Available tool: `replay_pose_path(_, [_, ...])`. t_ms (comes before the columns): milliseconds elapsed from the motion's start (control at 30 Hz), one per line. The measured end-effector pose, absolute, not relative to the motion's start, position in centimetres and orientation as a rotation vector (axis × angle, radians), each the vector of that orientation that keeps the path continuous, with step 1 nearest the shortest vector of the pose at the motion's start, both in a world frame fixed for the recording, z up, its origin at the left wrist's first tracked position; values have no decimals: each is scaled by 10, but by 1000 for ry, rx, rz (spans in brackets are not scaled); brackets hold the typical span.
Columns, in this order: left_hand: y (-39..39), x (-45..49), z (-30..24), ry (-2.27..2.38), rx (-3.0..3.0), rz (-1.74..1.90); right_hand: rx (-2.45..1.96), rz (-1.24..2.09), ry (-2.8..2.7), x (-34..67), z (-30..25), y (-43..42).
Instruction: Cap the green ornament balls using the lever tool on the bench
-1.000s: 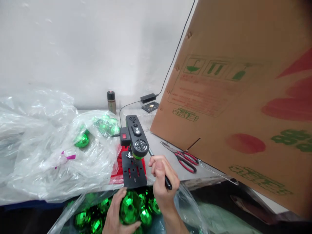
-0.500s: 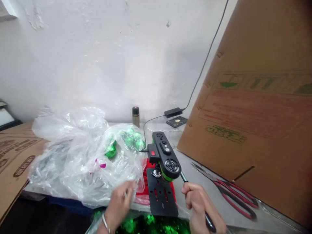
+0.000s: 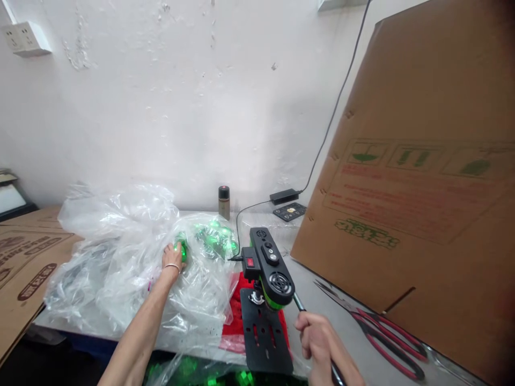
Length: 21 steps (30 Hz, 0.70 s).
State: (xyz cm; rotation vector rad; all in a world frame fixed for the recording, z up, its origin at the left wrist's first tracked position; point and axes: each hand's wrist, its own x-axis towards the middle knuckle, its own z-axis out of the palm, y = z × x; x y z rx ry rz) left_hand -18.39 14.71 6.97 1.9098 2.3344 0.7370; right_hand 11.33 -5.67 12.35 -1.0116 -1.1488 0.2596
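My left hand (image 3: 171, 256) reaches into the clear plastic bag (image 3: 120, 268), its fingers curled on a shiny green faceted ornament (image 3: 183, 250). Other shiny green ornaments (image 3: 217, 238) lie under the film to its right. My right hand (image 3: 322, 343) is wrapped round the black handle of a tool with a thin metal shaft (image 3: 298, 301). The shaft's far end is hidden behind a black two-fan device (image 3: 273, 268). That device stands above a black slotted plate (image 3: 265, 332) on red material (image 3: 237, 311).
Large red-and-black scissors (image 3: 386, 332) lie on the right, beside a tall cardboard box (image 3: 402, 187). A small bottle (image 3: 224, 202), a black power adapter (image 3: 285, 196) and a dark card (image 3: 289, 212) are near the wall. Green shiny pieces (image 3: 245, 378) show at the front edge; cardboard (image 3: 36, 252) lies left.
My left hand has moved away from the front edge, up and left onto the green ornament in the bag. My right hand still grips the tool. The view has tilted slightly upward.
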Motion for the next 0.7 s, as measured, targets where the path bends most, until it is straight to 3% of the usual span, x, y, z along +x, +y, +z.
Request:
replay_pose_path(233, [126, -185, 82, 2254, 1962, 750, -968, 214, -1231, 122, 116, -54])
replay_pose_path(333, [92, -182, 94, 2079, 1803, 1207, -965, 219, -1204, 120, 117, -54])
replay_pose_path(400, [66, -172, 102, 1762, 1376, 1565, -949, 210, -1222, 119, 117, -54])
replay_pose_path(467, [41, -152, 104, 1373, 904, 1663, -946, 195, -1249, 120, 117, -53])
replay_pose_path(567, [10, -111, 95, 1010, 427, 1556, -954, 180, -1259, 122, 121, -52])
replay_pose_path(700, [-18, -57, 64, 872, 205, 1380, -976, 198, -1285, 124, 137, -52])
